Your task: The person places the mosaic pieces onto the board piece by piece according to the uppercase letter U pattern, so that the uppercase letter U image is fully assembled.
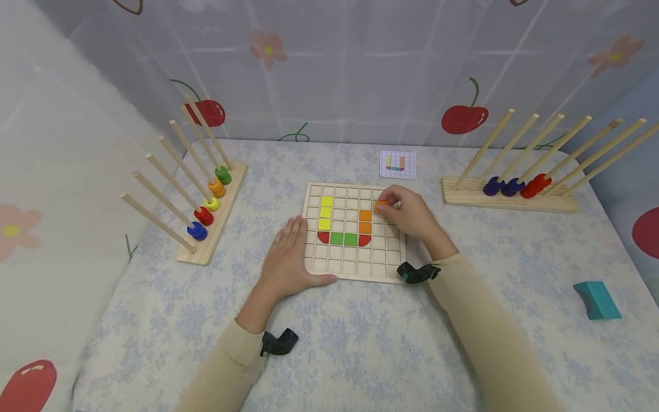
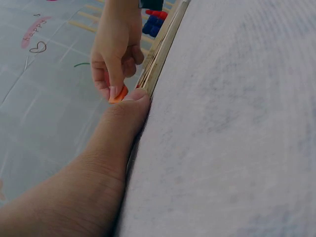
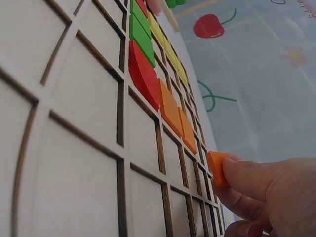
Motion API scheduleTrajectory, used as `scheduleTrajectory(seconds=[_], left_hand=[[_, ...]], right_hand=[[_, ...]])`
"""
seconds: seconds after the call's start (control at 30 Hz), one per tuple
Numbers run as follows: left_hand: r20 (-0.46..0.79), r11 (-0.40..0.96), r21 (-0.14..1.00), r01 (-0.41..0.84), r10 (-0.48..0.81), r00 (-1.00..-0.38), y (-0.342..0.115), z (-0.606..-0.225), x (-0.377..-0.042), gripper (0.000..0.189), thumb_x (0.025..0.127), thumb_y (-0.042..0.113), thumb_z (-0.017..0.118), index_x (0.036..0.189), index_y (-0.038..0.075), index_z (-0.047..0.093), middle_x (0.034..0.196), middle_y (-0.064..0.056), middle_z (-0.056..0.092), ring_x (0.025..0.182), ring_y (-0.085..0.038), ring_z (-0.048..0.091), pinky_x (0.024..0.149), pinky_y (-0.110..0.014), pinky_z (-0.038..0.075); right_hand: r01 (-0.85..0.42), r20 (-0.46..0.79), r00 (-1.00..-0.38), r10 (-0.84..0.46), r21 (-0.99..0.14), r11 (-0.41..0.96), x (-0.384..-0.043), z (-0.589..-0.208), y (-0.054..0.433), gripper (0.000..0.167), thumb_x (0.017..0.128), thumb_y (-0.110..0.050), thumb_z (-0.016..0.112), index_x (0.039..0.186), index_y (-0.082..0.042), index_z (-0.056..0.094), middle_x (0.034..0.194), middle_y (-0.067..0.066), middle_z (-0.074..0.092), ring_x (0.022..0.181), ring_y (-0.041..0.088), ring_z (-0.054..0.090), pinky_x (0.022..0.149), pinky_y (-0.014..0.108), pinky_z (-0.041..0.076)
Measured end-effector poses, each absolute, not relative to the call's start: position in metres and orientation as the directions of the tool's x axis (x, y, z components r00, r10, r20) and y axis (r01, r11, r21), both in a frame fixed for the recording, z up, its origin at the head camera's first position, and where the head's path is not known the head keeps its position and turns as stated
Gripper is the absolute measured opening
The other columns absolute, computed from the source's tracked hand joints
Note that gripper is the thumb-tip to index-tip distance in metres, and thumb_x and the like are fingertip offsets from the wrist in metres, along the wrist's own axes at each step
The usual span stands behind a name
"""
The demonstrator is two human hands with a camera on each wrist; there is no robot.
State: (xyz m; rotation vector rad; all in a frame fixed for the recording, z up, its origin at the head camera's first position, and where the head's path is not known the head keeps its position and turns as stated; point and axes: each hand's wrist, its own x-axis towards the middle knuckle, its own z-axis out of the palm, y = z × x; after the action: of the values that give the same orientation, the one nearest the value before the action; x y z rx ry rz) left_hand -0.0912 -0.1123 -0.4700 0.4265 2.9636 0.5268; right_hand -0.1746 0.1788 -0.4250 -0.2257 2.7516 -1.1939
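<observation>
A wooden grid board (image 1: pixel 350 269) lies flat on the table, its cells partly filled with coloured tiles. Three yellow tiles (image 1: pixel 325 212) run down its left, green tiles (image 1: pixel 344 239) sit side by side at the bottom between two red rounded tiles (image 1: pixel 364 240), and two orange tiles (image 1: pixel 365 221) stack up on the right. My right hand (image 1: pixel 409 214) pinches another orange tile (image 3: pixel 217 168) between thumb and fingers, just above the board's upper right part. Along the board's left edge my left hand (image 1: pixel 288 266) rests with straight fingers, thumb by the lower edge.
A small pattern card (image 1: pixel 398 166) lies behind the board. Wooden peg racks with coloured rings stand at the left (image 1: pixel 216 229) and at the back right (image 1: pixel 509 198). A teal arch block (image 1: pixel 599 300) lies on the far right of the table.
</observation>
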Motion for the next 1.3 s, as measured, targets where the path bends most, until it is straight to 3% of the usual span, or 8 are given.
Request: scheduleTrajectory(seconds=[0.57, 1.3], left_hand=[[-0.063, 0.905, 0.345, 0.250, 0.288, -0.955, -0.110, -0.469, -0.091, 0.145, 0.060, 0.094, 0.057, 0.159, 0.005, 0.000, 0.168, -0.011, 0.003, 0.157, -0.023, 0.000, 0.127, -0.045, 0.010], [-0.067, 0.905, 0.345, 0.251, 0.290, -0.955, -0.108, -0.469, -0.091, 0.145, 0.061, 0.092, 0.059, 0.159, 0.004, 0.000, 0.168, -0.012, 0.003, 0.157, -0.024, -0.001, 0.127, -0.044, 0.009]], right_hand=[[-0.043, -0.116, -0.978, -0.173, -0.700, 0.712, -0.189, -0.427, 0.150, 0.018, 0.096, -0.026, 0.066, 0.110, -0.013, 0.064, 0.103, 0.007, 0.065, 0.092, 0.025, 0.056, 0.082, 0.036, 0.046], [-0.129, -0.080, -0.970, -0.230, -0.631, 0.765, -0.179, -0.431, 0.154, 0.027, 0.099, -0.023, 0.062, 0.120, -0.010, 0.071, 0.115, 0.009, 0.059, 0.102, 0.027, 0.057, 0.093, 0.044, 0.048]])
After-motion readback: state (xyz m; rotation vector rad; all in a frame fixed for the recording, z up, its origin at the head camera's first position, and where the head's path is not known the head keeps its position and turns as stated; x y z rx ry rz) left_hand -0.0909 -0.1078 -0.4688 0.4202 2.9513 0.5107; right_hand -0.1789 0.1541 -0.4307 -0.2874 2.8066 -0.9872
